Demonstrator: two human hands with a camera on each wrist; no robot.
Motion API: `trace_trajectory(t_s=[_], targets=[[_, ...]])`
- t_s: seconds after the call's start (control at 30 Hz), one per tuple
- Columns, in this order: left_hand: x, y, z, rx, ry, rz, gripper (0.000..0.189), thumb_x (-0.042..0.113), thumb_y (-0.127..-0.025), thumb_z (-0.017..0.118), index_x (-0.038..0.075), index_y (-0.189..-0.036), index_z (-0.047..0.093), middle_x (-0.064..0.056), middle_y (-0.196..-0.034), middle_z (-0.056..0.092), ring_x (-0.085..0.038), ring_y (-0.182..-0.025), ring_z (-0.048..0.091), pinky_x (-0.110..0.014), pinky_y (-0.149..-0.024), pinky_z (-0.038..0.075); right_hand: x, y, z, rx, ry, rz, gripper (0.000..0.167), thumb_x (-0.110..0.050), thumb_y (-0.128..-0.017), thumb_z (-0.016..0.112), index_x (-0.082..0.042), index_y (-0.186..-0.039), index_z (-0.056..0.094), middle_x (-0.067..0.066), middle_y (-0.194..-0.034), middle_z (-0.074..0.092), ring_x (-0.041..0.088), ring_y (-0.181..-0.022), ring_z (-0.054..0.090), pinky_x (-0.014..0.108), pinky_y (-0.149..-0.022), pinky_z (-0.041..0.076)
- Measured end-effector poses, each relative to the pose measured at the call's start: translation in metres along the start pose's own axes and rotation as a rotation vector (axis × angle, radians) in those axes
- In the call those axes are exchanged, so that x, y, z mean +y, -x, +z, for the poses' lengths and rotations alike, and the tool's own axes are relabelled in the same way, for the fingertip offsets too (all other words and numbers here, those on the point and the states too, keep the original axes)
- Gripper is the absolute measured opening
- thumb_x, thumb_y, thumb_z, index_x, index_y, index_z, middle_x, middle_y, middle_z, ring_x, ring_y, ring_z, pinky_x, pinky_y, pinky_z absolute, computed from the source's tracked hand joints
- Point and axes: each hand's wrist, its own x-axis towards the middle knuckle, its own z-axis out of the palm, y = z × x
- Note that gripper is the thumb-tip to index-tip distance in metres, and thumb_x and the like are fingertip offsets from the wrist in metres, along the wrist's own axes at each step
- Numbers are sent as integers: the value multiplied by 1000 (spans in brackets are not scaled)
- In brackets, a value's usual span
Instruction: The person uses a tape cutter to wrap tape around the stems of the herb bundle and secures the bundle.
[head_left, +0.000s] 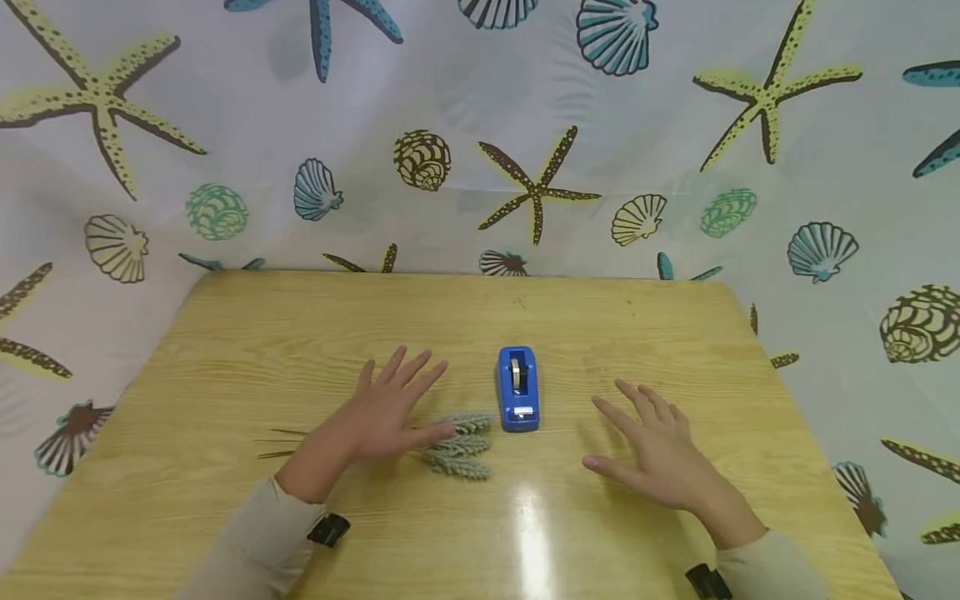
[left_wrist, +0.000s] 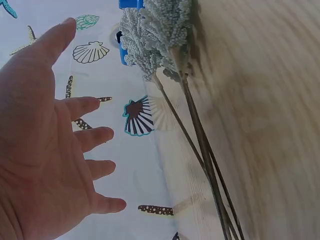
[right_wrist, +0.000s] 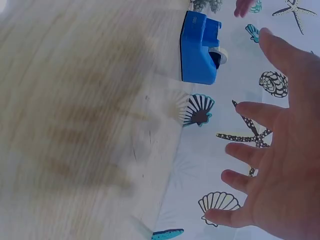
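On the table lie several dried flower stems with pale grey-green heads [head_left: 463,446], their thin brown stalks [left_wrist: 202,145] reaching left. My left hand [head_left: 382,417] hovers over them with fingers spread, and the left wrist view shows a gap between palm and stems. A blue tape dispenser [head_left: 518,390] with a small roll of tape stands just right of the flower heads. To its right, my right hand [head_left: 660,454] is held above the table, fingers spread, holding nothing. In the head view the left hand hides the middle of the stalks.
The wooden table [head_left: 375,308] has its far edge against a white cloth [head_left: 450,92] printed with shells and starfish, which also hangs at both sides. Dark bands with small black devices [head_left: 328,529] sit at both wrists. Light glares on the near tabletop.
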Motion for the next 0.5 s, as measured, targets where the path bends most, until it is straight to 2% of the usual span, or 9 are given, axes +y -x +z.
trace_trajectory(t_s=[0.1, 0.23, 0.37, 0.5], targets=[[3, -13, -2, -9, 1, 8, 88, 70, -92, 52, 25, -161, 20, -9, -168, 17, -41, -154, 4, -76, -113, 7, -2, -4, 5, -6, -12, -5, 73, -65, -90, 61, -23, -149, 48, 15, -152, 42, 45, -141, 33, 76, -106, 21], [11, -30, -7, -30, 35, 41, 87, 69, -93, 50, 26, -161, 18, -9, -168, 17, -41, -155, 3, -75, -114, 7, -1, -8, 8, -17, -36, 3, 65, -60, -90, 64, -16, -138, 61, 11, -133, 58, 39, -128, 47, 76, -104, 18], [17, -39, -8, -67, 44, 49, 89, 72, -92, 49, 28, -161, 16, -9, -168, 16, -39, -155, 3, -73, -115, 7, -2, -12, 11, -41, -73, -1, 61, -58, -90, 65, -15, -134, 64, 9, -127, 61, 36, -122, 51, 77, -103, 14], [17, -42, -4, -73, 47, 48, 89, 71, -92, 51, 27, -161, 16, -9, -168, 16, -39, -155, 4, -73, -115, 8, -6, -17, 14, -50, -76, -10, 61, -59, -90, 64, -17, -134, 64, 7, -127, 62, 35, -121, 51, 74, -103, 15]])
